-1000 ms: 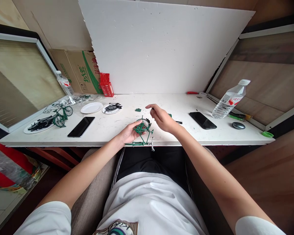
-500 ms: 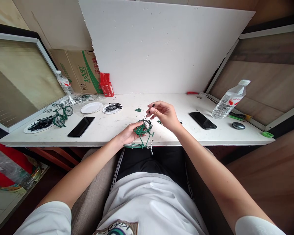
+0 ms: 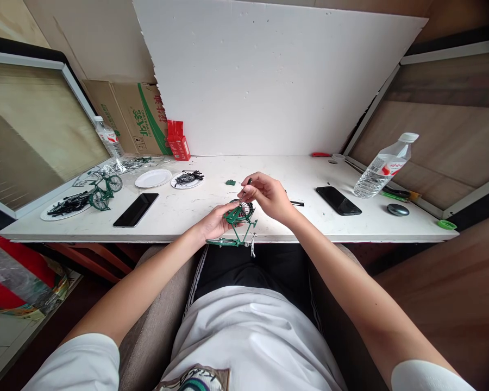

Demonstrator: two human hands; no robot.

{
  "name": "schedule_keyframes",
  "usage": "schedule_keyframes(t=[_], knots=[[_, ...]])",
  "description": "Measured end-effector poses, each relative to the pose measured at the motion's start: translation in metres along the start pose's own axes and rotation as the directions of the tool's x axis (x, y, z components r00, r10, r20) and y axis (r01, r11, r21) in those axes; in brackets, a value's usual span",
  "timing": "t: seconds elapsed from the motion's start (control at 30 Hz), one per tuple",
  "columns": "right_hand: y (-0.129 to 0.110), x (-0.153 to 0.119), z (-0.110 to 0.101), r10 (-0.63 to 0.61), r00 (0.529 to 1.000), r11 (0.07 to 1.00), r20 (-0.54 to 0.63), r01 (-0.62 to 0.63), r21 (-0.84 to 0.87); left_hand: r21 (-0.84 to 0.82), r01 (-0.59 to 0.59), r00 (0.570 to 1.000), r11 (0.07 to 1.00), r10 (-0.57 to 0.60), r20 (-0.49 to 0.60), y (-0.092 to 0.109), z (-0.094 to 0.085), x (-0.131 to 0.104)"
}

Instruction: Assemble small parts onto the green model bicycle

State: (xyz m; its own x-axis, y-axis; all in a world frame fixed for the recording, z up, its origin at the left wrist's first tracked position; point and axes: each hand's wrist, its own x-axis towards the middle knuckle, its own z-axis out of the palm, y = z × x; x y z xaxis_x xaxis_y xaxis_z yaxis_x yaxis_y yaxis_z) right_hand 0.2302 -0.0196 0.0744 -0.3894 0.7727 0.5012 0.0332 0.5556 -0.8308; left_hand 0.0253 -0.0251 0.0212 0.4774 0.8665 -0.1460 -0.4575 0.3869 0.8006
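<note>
White and scuffed, the long work table runs across the view with a big white foam board leaning behind it. At the table's near edge, about 6 o'clock of the tabletop, the left hand is closed around a small green model bicycle, half built, holding it tipped over the edge, one spoked wheel up. The right hand pinches a thin dark screwdriver between thumb and fingers, its tip down at the wheel hub.

Judging by this, the frame and at least one wheel are joined; the fastening at the hub looks under way, and loose parts remain. A small green plastic part lies at 12 o'clock of the hands. At 10 o'clock sit a white paper plate of black parts and an empty white paper plate. Farther toward 9 o'clock stands a finished green model bicycle, which suggests how much is still to add. One black smartphone lies at 9 o'clock, another black phone at 3 o'clock, with a clear plastic water bottle beyond.
</note>
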Motion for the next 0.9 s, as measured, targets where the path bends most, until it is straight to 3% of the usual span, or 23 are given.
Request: schedule_keyframes(t=[0.9], knots=[[0.0056,0.0004,0.0006,-0.071,0.998,0.991,0.002,0.07,-0.118,0.018,-0.032,0.999,0.999,0.032,-0.008,-0.0031,-0.0045,0.0052]])
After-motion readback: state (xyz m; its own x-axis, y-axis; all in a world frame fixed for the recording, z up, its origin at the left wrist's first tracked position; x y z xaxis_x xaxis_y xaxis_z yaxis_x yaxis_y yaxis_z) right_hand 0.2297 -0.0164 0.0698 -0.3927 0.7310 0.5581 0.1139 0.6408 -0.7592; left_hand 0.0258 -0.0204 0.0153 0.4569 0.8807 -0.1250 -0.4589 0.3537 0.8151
